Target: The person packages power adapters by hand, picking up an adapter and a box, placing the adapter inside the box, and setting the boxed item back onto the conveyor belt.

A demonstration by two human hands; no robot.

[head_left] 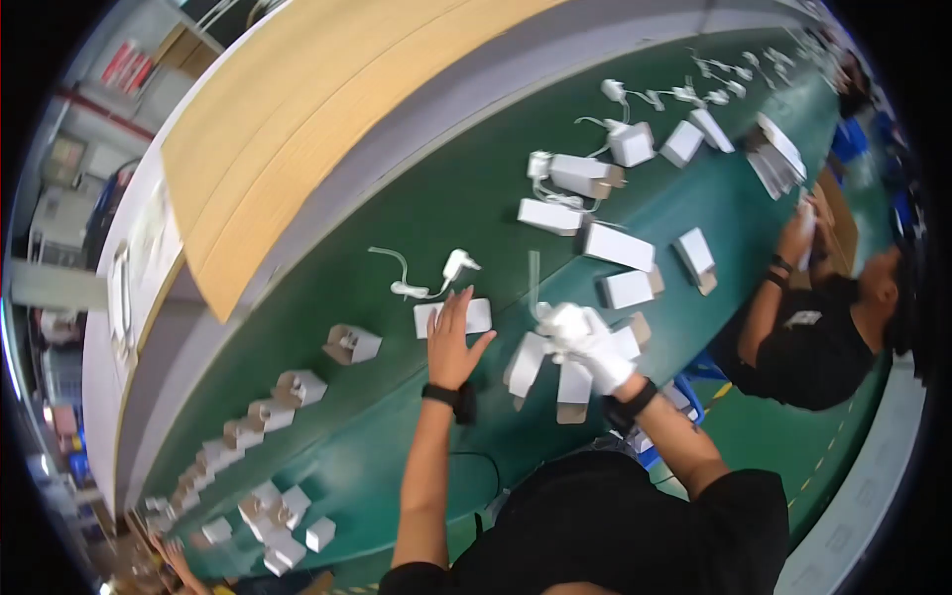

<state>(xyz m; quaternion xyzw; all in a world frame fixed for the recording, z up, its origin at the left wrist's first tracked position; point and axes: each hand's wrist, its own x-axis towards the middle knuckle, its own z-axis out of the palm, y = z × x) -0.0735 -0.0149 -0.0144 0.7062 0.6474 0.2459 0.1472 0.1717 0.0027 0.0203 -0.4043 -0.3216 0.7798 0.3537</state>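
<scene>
Loosely spread, the left hand (452,347) extends over a white box (480,315).

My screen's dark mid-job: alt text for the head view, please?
A person's bare left hand is spread over a white box on a green table; the white-gloved right hand is blurred near more white boxes, its hold unclear. A white plug adapter with cable lies beyond the left hand; a co-worker is at right.

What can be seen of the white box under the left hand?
The white box is oblong, apparently cardboard, lying on the green table, long side running left to right. The left hand, fingers spread, covers its middle and seems to touch it. A white adapter lies just beyond. Its flaps can't be made out.
</scene>
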